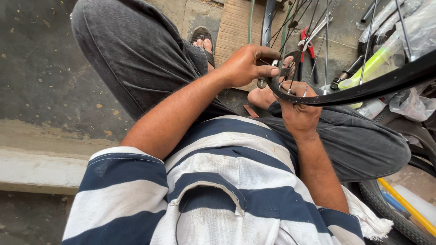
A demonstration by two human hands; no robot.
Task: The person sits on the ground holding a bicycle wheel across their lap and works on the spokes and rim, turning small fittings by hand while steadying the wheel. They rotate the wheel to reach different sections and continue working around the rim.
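Over concrete floor [45, 81], the left hand [247, 66] pinches a small spoke wrench [262, 83] at the black bicycle rim [363, 88], which the right hand [297, 111] clasps from below.

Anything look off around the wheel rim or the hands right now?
Nothing stands out. Both hands, left hand and right hand, grip the black metal bicycle wheel rim; its thin silver spokes look straight. Red-handled pliers lie on the floor.
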